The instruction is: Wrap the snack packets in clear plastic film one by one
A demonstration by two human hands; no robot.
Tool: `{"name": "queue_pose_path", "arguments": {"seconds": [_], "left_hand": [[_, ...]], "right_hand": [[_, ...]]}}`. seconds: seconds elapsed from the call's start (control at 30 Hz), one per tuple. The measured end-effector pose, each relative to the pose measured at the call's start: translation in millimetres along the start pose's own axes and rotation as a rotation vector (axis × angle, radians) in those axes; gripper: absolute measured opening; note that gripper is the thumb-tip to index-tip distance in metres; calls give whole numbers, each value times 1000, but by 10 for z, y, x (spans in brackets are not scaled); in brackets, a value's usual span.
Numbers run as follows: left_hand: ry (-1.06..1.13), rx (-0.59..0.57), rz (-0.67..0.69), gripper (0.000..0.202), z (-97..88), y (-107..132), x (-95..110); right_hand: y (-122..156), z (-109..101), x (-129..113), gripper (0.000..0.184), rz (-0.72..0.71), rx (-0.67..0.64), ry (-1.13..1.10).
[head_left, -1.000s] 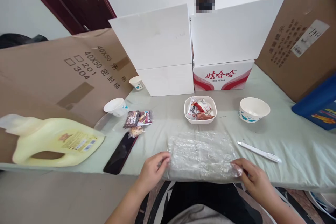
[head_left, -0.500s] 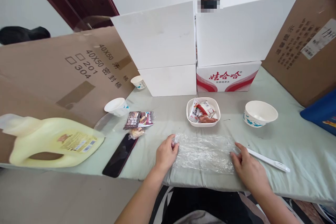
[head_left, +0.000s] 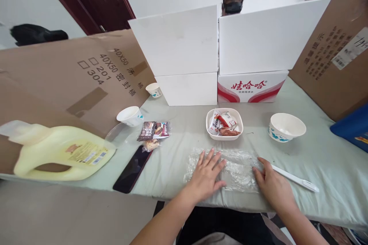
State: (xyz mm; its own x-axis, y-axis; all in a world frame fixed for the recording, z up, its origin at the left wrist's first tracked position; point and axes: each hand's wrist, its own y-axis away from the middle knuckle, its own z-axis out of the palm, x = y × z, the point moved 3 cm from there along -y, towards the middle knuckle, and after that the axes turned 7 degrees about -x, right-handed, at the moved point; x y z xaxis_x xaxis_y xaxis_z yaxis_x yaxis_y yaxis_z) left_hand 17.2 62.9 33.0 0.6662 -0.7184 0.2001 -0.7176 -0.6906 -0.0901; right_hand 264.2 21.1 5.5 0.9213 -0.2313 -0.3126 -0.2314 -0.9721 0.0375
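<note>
A crinkled sheet of clear plastic wrap lies flat on the pale green table cover near the front edge. My left hand rests on its left half, palm down with fingers spread. At the sheet's right edge my right hand presses down with its fingers lying flat. Just behind the wrap stands a white square dish holding small snack packets.
A white pen-like stick lies right of my right hand. A white paper bowl stands at right. A black phone, snack packets, paper cups and a yellow jug are at left. White boxes and cardboard sheets ring the table; a person's head shows behind.
The wrap was slid away from the table edge and laid flat. My left hand let go of its corner and now lies spread on top of it; the right hand stays at the right edge.
</note>
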Motion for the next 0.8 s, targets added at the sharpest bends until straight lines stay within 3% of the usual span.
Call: {"name": "queue_pose_path", "arguments": {"seconds": [0.1, 0.17, 0.27, 0.33, 0.4, 0.5, 0.67, 0.73, 0.8], "left_hand": [[-6, -121, -41, 69, 185, -25, -19], [-1, -147, -59, 69, 236, -15, -49], [-3, -154, -60, 69, 239, -3, -60], [-10, -152, -63, 69, 226, 0, -53], [-13, -148, -65, 69, 218, 1, -43], [-1, -142, -57, 68, 220, 1, -37], [55, -100, -45, 69, 213, -7, -40], [108, 6, -42, 65, 132, 26, -54], [208, 189, -68, 52, -21, 115, -100]], "right_hand": [[4, -153, -3, 39, -98, 242, 34], [34, -234, -132, 37, -290, 389, 58], [69, -148, -447, 40, -693, 315, 140], [53, 11, -588, 54, -833, 198, 203], [-7, 171, -613, 67, -822, 113, 223], [-111, 318, -486, 71, -702, 44, 213], [-118, 257, -167, 72, -525, 69, 210], [-41, 163, -68, 72, -518, 99, 197], [67, 65, 8, 69, -579, 85, 169]]}}
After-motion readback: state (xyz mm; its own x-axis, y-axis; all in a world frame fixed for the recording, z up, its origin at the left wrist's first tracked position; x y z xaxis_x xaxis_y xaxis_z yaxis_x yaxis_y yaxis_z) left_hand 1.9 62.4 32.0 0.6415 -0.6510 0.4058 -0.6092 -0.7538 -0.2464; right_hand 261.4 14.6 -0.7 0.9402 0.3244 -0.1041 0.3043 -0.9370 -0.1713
